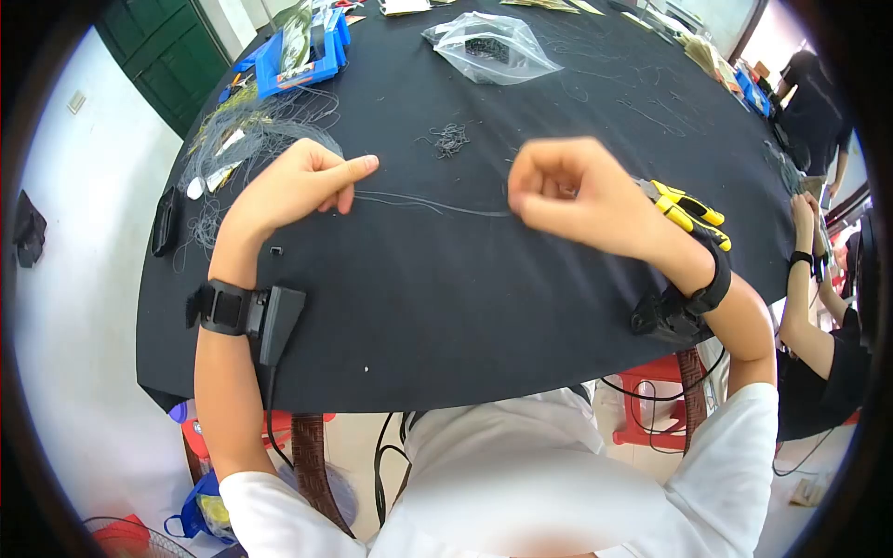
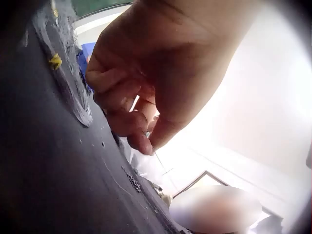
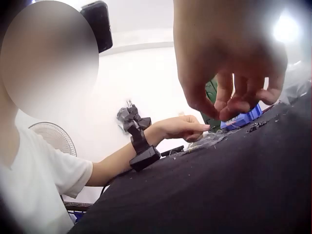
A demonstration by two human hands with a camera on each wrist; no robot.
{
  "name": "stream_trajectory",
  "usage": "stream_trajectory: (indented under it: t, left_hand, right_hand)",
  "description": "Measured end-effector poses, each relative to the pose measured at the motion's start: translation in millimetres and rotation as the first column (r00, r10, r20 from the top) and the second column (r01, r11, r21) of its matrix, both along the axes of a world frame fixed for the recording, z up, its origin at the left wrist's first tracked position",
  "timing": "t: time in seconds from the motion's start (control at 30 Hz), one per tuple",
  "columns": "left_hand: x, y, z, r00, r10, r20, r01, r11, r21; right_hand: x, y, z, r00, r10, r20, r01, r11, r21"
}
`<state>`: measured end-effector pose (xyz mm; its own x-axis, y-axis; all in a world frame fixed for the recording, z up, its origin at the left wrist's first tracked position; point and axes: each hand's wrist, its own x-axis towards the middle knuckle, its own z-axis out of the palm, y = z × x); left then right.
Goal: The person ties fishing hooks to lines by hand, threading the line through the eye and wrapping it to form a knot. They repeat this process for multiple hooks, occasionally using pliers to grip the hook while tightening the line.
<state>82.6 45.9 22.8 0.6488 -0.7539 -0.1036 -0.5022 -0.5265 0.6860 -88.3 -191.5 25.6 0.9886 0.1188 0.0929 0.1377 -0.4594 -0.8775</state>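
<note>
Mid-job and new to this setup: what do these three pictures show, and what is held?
No machine: a person's two bare hands, with a camera strapped on each wrist and one on the head. The wide picture looks down from the head; the two close ones come from the wrists. The left hand and right hand pinch a thin line running between them over a black table. On it lie a plastic bag, a small dark pile, yellow pliers and a blue box.
</note>
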Motion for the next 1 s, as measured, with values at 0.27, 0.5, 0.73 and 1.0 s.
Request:
stream_trajectory:
  t: [0.27, 0.5, 0.73, 1.0]
  left_hand:
    - [7.2, 16.8, 7.5, 0.929, 0.19, 0.317, -0.251, 0.954, 0.162]
    - [-6.0, 6.2, 4.6, 0.921, 0.122, 0.37, -0.147, 0.988, 0.042]
    - [-11.3, 3.6, 3.2, 0.958, -0.077, 0.275, 0.048, 0.993, 0.112]
    - [-17.1, 1.6, 7.5, 0.971, -0.024, 0.24, -0.016, 0.987, 0.163]
  right_hand:
    - [3.5, 10.1, 4.6, 0.996, 0.087, 0.037, -0.049, 0.814, -0.579]
    - [78.5, 2.2, -3.3, 0.95, 0.091, 0.299, 0.137, 0.738, -0.66]
    - [126.9, 15.7, -17.6, 0.958, 0.114, 0.261, 0.152, 0.57, -0.808]
    - [139.1, 18.5, -16.1, 0.96, 0.184, 0.21, 0.086, 0.522, -0.849]
